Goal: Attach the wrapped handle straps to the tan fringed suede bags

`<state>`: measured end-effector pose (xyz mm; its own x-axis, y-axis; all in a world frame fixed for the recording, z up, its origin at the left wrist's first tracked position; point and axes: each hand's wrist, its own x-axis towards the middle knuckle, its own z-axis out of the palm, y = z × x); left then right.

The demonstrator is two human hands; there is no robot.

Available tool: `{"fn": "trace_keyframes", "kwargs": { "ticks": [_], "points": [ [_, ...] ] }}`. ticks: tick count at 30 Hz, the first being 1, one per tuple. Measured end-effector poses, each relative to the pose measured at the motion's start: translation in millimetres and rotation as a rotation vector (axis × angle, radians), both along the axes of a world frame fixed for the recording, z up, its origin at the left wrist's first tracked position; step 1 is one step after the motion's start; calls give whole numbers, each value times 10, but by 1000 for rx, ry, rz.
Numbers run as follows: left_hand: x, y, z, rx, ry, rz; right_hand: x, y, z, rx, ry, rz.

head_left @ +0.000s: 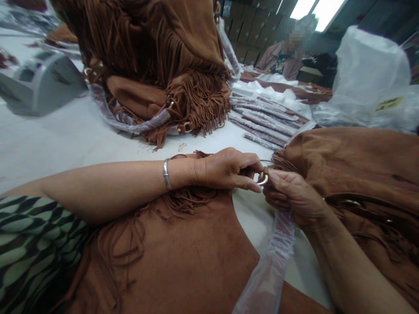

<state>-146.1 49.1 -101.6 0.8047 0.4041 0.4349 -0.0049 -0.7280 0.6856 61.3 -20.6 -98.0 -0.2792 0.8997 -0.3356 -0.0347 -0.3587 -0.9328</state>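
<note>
Left hand (225, 169): thumb and forefinger pinched on a gold-coloured ring (265, 179), the remaining fingers curled and partly hidden; silver bracelet (166, 174) at the wrist.

Right hand (294, 194): fingers closed on the upper end of a strap (276, 250), just beside the left fingertips; a small brown piece shows next to the ring (how the two are joined cannot be told).

Strap: sleeved in clear, wrinkled plastic, hanging from the right hand toward the lower edge of the view, across a brown suede piece (203, 248).

Suede piece: smooth brown panel with fringe, lying below the left forearm, nearest the person; patterned green and black sleeve (36, 248) at its left.

Bench (114, 146): white-topped, bearing the following. Heap of fringed brown bags (157, 56), beyond the left hand, with gold-coloured fittings and plastic-wrapped handles. Row of plastic-wrapped straps (265, 117), laid side by side, right of the heap. Brown bag (360, 161), close to the right forearm. Clear plastic bag (373, 65), standing behind it. Grey device (42, 83), far left, blurred.

Background: one co-worker (283, 61); stacked cartons (247, 28).
</note>
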Motion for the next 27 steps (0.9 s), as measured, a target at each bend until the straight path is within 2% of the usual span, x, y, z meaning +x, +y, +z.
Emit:
{"fn": "trace_keyframes", "kwargs": {
  "ticks": [7, 11, 13, 16, 18, 21, 24, 27],
  "points": [
    [0, -20, 0, -51, -4, -7, 9, -42, 51, 37, -10, -3],
    [-4, -12, -14, -35, -20, -21, 30, -55, 117, 54, -119, 32],
    [-4, -9, -15, -18, -28, -10, 30, -64, 183, 133, -236, 35],
    [3, -10, -4, -3, -11, -1, 10, -97, 297, 352, -478, 60],
    [8, -11, 8, 4, 19, -8, -4, -129, 339, 419, -563, 80],
    [4, 0, 20, 33, 61, -17, 4, -168, 313, 308, -498, 39],
    [-17, 21, 31, 136, 98, -109, 46, -173, 228, 145, -380, 1],
    [-32, 27, 55, 247, 123, -169, 83, -149, 173, 75, -320, 8]
  ]
}}
